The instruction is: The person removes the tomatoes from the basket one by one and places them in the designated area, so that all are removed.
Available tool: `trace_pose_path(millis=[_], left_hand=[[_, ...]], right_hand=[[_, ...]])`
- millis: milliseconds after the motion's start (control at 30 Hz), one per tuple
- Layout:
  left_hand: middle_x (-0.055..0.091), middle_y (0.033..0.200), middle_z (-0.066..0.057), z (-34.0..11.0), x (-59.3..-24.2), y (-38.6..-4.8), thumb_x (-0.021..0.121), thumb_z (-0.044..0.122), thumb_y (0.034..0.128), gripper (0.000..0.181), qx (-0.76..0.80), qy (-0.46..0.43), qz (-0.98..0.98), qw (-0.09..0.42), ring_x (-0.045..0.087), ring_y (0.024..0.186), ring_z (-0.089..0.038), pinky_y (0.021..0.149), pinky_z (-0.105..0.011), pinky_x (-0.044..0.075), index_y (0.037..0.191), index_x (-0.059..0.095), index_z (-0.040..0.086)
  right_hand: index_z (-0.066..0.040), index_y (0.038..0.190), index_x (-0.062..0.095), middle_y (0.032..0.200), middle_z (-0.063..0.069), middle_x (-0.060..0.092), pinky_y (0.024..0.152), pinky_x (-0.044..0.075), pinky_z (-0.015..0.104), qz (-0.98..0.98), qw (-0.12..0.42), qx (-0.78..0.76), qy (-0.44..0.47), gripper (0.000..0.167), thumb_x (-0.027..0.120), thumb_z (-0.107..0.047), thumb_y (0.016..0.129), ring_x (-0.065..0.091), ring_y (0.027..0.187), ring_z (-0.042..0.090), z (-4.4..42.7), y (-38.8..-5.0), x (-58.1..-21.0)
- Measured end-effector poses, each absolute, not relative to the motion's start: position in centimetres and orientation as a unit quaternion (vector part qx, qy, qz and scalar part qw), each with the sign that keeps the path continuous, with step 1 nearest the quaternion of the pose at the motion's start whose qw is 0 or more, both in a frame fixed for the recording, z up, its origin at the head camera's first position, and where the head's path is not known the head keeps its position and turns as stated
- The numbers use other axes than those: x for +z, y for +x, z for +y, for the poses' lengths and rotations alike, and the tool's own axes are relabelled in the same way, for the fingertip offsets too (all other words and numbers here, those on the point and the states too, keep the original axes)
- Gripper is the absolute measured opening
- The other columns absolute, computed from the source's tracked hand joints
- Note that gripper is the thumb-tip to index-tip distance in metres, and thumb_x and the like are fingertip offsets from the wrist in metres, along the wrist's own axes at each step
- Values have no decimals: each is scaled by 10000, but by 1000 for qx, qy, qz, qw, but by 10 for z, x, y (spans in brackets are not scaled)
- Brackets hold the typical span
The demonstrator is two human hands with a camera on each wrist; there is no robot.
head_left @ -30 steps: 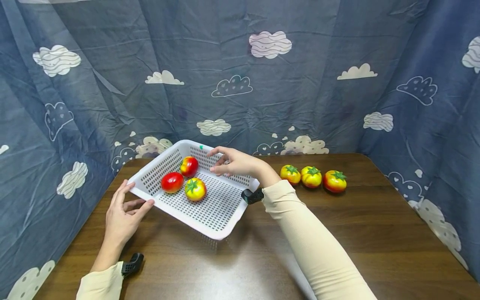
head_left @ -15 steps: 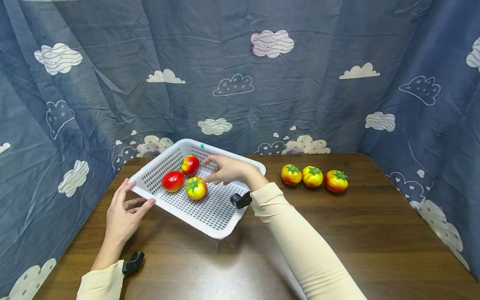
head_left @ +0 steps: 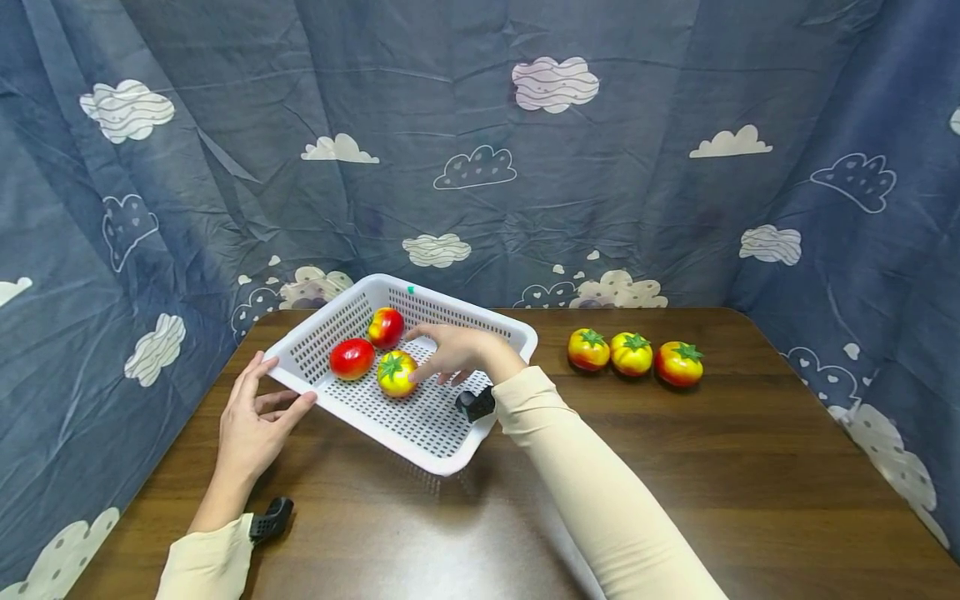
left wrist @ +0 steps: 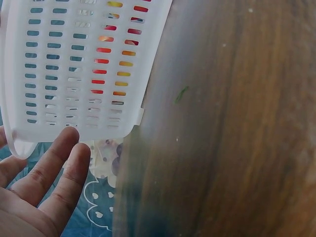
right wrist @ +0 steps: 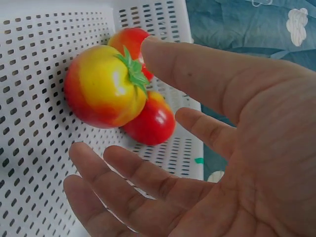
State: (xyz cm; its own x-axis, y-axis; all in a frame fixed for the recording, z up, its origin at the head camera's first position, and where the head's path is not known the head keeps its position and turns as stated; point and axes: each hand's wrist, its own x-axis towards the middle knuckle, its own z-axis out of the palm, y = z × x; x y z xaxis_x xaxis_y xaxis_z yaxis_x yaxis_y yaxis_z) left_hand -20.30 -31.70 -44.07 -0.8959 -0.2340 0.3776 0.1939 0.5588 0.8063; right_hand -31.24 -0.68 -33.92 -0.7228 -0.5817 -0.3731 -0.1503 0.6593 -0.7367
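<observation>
Tomato (head_left: pixel 397 383), glossy yellow-red beneath green leaves (head_left: pixel 389 365), sits beside the wide-spread, empty right hand (head_left: pixel 459 347), the left hand (head_left: pixel 253 425) loosely touching the basket (head_left: pixel 386 437).

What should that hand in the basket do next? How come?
Perhaps the right hand should gently grip the leafy tomato inside the white basket, because its thumb is right by that tomato and its spread fingers hold nothing.

Left hand (head_left: pixel 255 425) at the lower left, thumb wide of the fingers! Right arm (head_left: pixel 600 483) slants up from the bottom right, right hand (head_left: pixel 457 348) near the centre, thumb and fingers well parted!
</observation>
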Motion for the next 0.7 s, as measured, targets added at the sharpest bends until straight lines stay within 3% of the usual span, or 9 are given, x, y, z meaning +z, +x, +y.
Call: trace_pose_path(millis=[300,700], left_hand=[[288,1762,-140,-317,-440,-203,870,187,917,808,-472,7,-851,230,596,923,232,736,-30,551,1595,458,38],[299,1757,-141,-317,-440,-203,869,177,916,795,-467,4,-853,233,603,922,222,734,-27,548,1589,468,42]], right_hand=[[-243,1613,444,1617,134,414,997,620,527,852,328,-354,-202,707,769,-142,993,677,1218,470,-11,-313,-347],[-269,1599,452,1579,161,443,990,630,533,857,329,-344,-198,710,776,-112,987,724,1111,457,-23,-312,-357]])
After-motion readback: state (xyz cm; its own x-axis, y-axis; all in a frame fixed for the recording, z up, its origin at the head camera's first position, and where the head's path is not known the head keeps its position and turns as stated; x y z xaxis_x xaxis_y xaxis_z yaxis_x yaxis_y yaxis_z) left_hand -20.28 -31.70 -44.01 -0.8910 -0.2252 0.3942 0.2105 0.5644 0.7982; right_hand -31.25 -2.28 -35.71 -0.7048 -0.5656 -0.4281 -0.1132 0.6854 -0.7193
